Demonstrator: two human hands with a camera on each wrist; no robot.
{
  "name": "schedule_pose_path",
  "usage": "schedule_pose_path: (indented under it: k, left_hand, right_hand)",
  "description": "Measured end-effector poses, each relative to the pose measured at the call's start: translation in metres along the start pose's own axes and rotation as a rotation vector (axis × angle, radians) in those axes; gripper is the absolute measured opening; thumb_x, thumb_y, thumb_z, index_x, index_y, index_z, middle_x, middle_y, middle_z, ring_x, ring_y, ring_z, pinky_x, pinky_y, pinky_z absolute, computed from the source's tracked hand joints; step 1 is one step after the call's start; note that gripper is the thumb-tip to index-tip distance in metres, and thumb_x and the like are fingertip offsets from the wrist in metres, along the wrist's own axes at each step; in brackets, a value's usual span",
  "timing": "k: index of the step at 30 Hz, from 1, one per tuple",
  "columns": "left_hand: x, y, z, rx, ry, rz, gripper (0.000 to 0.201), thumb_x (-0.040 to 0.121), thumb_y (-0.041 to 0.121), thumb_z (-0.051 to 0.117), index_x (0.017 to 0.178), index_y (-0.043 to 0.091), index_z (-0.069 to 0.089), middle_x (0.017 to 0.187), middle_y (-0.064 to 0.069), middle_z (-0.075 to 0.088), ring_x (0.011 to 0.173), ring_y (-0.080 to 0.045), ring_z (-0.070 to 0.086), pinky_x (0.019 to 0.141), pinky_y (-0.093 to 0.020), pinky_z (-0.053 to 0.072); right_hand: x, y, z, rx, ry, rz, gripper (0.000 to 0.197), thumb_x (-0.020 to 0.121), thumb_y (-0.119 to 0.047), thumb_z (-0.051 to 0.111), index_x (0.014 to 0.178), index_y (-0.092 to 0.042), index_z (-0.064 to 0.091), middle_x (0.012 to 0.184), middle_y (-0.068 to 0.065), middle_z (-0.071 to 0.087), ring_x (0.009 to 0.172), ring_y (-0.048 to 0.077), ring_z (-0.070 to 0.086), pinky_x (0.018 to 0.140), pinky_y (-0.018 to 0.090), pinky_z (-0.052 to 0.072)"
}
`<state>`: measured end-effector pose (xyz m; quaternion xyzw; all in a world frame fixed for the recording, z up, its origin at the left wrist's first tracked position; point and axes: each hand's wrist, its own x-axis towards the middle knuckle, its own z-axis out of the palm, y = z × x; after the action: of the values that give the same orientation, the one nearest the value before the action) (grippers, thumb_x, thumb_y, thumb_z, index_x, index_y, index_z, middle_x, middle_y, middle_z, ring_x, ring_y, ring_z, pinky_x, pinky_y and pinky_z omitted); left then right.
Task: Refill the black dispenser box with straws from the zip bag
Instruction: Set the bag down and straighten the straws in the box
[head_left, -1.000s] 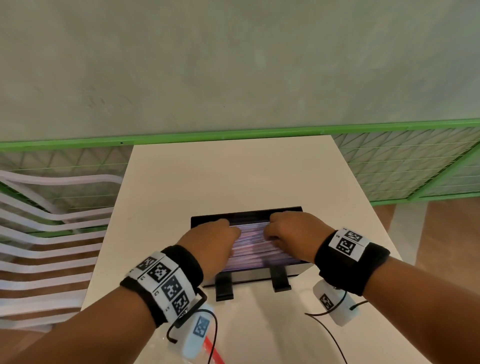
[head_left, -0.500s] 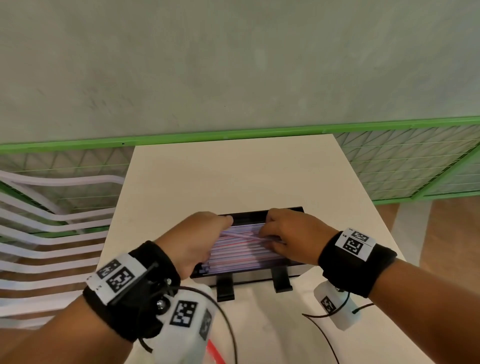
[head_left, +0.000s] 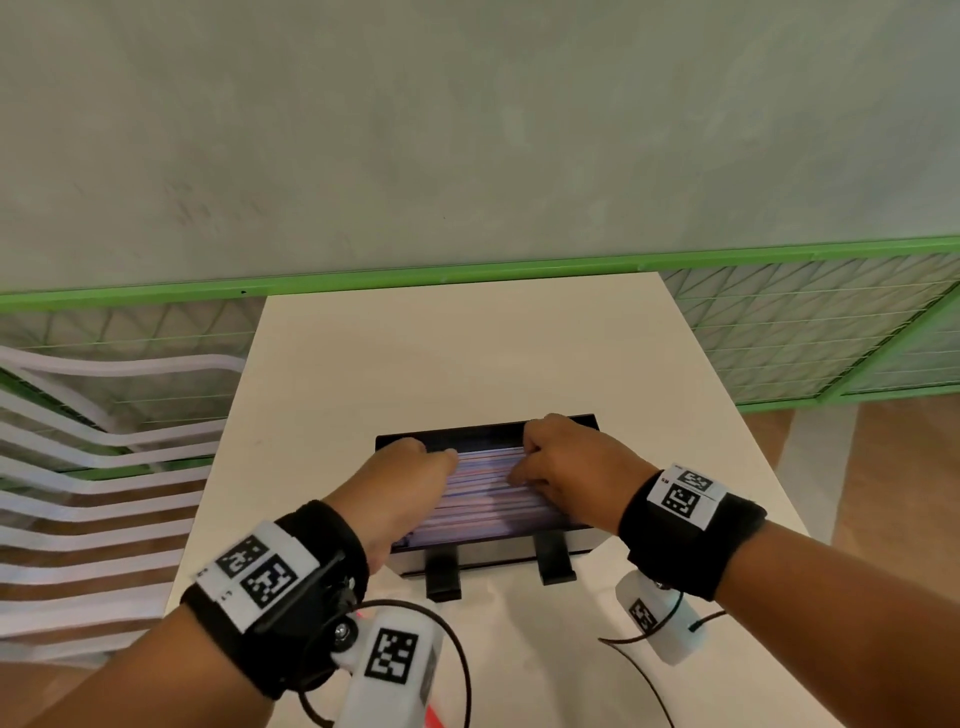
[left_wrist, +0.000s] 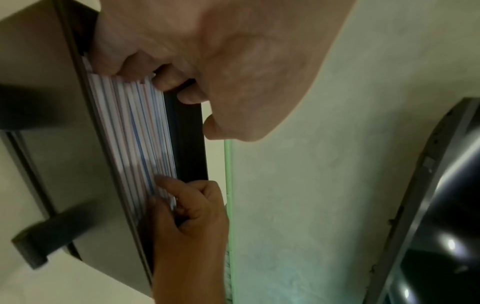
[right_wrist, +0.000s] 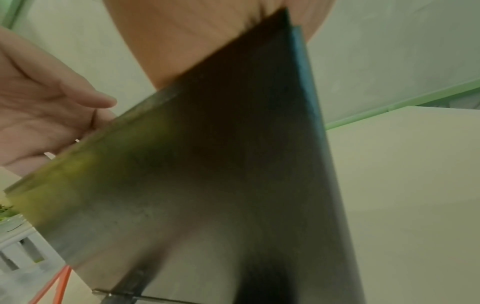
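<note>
We see a dispenser box (head_left: 498, 551) of smooth black plastic with a glossy sheen on its front, and the straws (head_left: 483, 499) in it look like thin, smooth plastic, white with fine coloured stripes. The table (head_left: 467, 353) under it has a pale, matt, even top, while the wall (head_left: 467, 130) behind looks like rough, mottled grey plaster. On both wrists we wear black cloth bands (head_left: 691, 540) with matt printed paper-like tags.
</note>
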<state>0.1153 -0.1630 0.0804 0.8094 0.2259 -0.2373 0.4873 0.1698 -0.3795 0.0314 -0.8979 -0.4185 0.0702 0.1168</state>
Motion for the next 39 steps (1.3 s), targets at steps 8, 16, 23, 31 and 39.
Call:
schedule_pose_path:
  k: [8, 16, 23, 31, 39]
  left_hand:
    - [-0.003, -0.005, 0.006, 0.833, -0.072, 0.421, 0.028, 0.099, 0.022, 0.039, 0.094, 0.01, 0.064, 0.097, -0.01, 0.063, 0.077, -0.021, 0.055, 0.061, -0.028, 0.042]
    - [0.007, -0.016, 0.014, 0.952, -0.037, 0.43, 0.034, 0.098, 0.032, 0.043, 0.128, 0.019, 0.052, 0.131, -0.008, 0.046, 0.117, -0.029, 0.042, 0.096, -0.045, 0.048]
    - [0.008, -0.017, 0.015, 0.971, -0.023, 0.474, 0.031, 0.099, 0.031, 0.04, 0.121, 0.018, 0.057, 0.125, -0.007, 0.051, 0.113, -0.028, 0.046, 0.092, -0.045, 0.05]
    - [0.013, -0.019, 0.006, 0.841, 0.04, 0.547, 0.029, 0.1, 0.02, 0.043, 0.123, 0.019, 0.061, 0.117, -0.006, 0.055, 0.108, -0.025, 0.054, 0.091, -0.04, 0.052]
    - [0.004, -0.02, 0.01, 0.927, -0.162, 0.554, 0.025, 0.098, 0.017, 0.042, 0.105, 0.017, 0.066, 0.11, -0.006, 0.062, 0.097, -0.026, 0.061, 0.087, -0.039, 0.052]
  right_hand:
    - [0.005, -0.012, -0.019, 0.028, -0.222, 0.073, 0.027, 0.089, -0.037, 0.068, 0.113, -0.027, 0.069, 0.105, 0.0, 0.056, 0.095, 0.02, 0.056, 0.076, 0.033, 0.048]
    - [0.01, -0.015, -0.015, 0.036, -0.261, 0.126, 0.045, 0.091, -0.034, 0.067, 0.135, -0.025, 0.059, 0.118, 0.004, 0.053, 0.105, 0.023, 0.055, 0.086, 0.038, 0.05]
    - [0.006, -0.014, -0.012, 0.018, -0.214, 0.078, 0.046, 0.093, -0.03, 0.064, 0.138, -0.021, 0.058, 0.135, 0.007, 0.056, 0.121, 0.026, 0.053, 0.097, 0.042, 0.05]
    - [0.001, -0.012, -0.016, 0.07, -0.169, 0.077, 0.039, 0.094, -0.022, 0.064, 0.133, -0.021, 0.063, 0.126, 0.007, 0.061, 0.113, 0.023, 0.058, 0.095, 0.038, 0.05]
    - [0.005, -0.013, -0.022, 0.048, -0.226, 0.13, 0.013, 0.09, -0.028, 0.067, 0.102, -0.023, 0.069, 0.094, -0.005, 0.047, 0.084, 0.014, 0.049, 0.071, 0.027, 0.04]
